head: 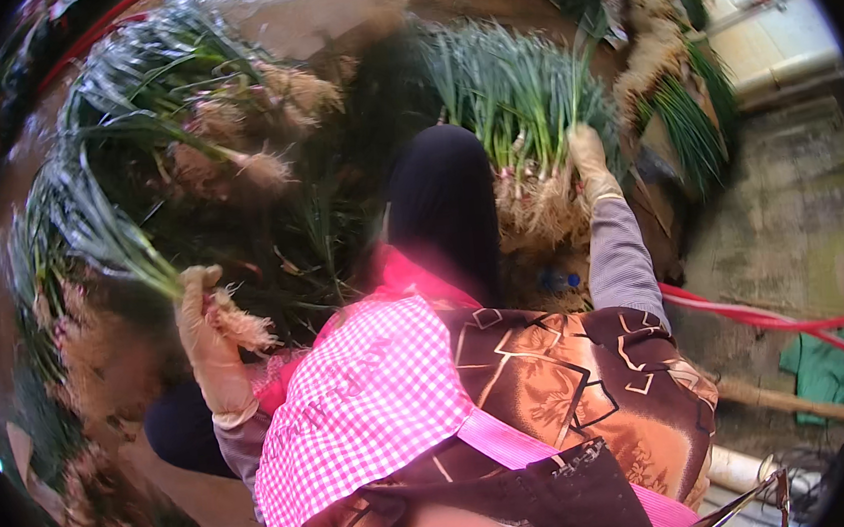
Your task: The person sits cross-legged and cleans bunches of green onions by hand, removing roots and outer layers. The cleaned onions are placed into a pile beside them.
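Note:
My left hand (206, 335), in a pale rubber glove, is closed around the stems of a bunch of green onions (131, 247); their roots stick out below the fist. At the right, my gloved right hand (590, 158) lies at the right edge of a row of green onions (520, 97) with their roots toward me. Its fingertips touch stems near the bulbs; whether they grip any is not clear. Between the hands is my raised knee in dark cloth.
More green onions (172, 74) lie in heaps at the upper left and along the left edge. Root-on bunches (679, 105) are piled at the upper right, near a partly visible person. A red hose (758, 315) and a green cloth (827, 378) are at the right.

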Demonstrator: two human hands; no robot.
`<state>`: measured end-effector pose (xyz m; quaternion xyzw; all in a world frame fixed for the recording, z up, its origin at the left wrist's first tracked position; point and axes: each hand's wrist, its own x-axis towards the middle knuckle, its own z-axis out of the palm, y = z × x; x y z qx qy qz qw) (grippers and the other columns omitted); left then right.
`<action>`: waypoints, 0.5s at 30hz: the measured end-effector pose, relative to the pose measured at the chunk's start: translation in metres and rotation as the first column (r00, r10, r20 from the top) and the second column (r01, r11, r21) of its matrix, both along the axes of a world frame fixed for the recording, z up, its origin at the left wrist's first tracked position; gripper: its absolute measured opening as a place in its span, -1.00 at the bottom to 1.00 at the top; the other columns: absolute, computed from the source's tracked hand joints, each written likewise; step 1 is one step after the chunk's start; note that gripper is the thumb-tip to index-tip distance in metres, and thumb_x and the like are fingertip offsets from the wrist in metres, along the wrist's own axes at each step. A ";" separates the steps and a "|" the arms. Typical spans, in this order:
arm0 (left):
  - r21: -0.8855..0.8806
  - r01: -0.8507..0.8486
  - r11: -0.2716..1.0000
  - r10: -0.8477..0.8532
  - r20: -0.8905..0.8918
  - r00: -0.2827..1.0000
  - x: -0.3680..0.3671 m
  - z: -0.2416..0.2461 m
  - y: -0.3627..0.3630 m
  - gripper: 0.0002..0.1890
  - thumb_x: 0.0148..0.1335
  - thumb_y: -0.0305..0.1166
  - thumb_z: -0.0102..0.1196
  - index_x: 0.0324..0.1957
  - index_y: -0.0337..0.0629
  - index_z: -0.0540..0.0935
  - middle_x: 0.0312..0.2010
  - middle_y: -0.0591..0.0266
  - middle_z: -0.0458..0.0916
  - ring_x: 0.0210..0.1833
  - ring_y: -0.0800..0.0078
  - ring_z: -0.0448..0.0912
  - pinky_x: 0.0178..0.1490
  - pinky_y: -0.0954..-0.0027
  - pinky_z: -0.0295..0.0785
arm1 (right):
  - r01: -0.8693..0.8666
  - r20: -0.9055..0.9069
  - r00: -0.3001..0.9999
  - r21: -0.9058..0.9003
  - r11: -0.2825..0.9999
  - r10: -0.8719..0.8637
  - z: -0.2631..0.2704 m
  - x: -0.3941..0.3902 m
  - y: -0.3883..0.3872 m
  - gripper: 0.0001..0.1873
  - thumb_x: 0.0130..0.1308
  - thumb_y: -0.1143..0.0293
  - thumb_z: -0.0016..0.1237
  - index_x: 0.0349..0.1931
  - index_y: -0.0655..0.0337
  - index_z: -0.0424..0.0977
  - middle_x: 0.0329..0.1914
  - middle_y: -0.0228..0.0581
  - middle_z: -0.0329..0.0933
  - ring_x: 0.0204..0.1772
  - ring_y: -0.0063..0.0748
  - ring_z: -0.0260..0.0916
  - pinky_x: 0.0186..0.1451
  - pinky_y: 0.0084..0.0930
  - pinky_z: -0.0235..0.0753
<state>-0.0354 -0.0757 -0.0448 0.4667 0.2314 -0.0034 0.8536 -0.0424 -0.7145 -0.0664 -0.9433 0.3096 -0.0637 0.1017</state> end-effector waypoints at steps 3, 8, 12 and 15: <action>0.018 0.088 0.996 -0.090 0.086 0.992 -0.009 0.005 0.001 -0.84 0.32 -0.29 0.10 -0.14 -0.11 0.59 -0.45 0.39 0.55 -0.52 0.72 0.42 -0.49 0.66 0.33 | 0.170 -0.245 0.943 -0.226 0.959 -0.225 0.003 0.017 0.025 -0.52 0.21 -0.01 -0.10 -0.16 0.23 0.58 -0.14 0.08 0.58 -0.04 0.09 0.52 0.00 -0.14 0.47; 0.043 -0.134 0.990 0.124 0.192 0.974 0.004 -0.012 0.000 -0.88 0.24 -0.40 0.18 -0.21 -0.16 0.60 -0.53 0.45 0.49 -0.55 0.71 0.41 -0.53 0.70 0.21 | -0.518 0.427 0.850 0.582 0.627 0.307 0.058 0.111 0.185 -0.70 0.29 0.22 0.04 -0.14 0.27 0.56 -0.27 -0.12 0.60 -0.24 -0.52 0.49 -0.20 -0.49 0.46; -0.181 -0.029 0.983 0.027 -0.011 1.000 0.009 -0.029 -0.002 -0.88 0.24 -0.42 0.17 -0.22 -0.24 0.61 -0.55 0.37 0.48 -0.62 0.60 0.39 -0.48 0.60 0.37 | -0.890 0.486 0.454 0.280 0.360 0.746 0.051 0.145 0.384 -0.67 0.25 0.15 0.08 -0.26 0.28 0.55 -0.36 -0.13 0.56 -0.26 -0.26 0.49 -0.16 -0.38 0.43; -0.239 -0.040 0.970 0.056 0.062 0.997 0.002 -0.026 0.010 -0.87 0.25 -0.41 0.17 -0.22 -0.24 0.60 -0.55 0.37 0.48 -0.58 0.62 0.41 -0.45 0.57 0.41 | -0.846 -0.006 0.497 0.217 0.487 0.868 0.033 0.169 0.451 -0.64 0.25 0.08 0.04 -0.30 0.25 0.53 -0.48 -0.14 0.52 -0.35 -0.21 0.50 -0.28 -0.29 0.42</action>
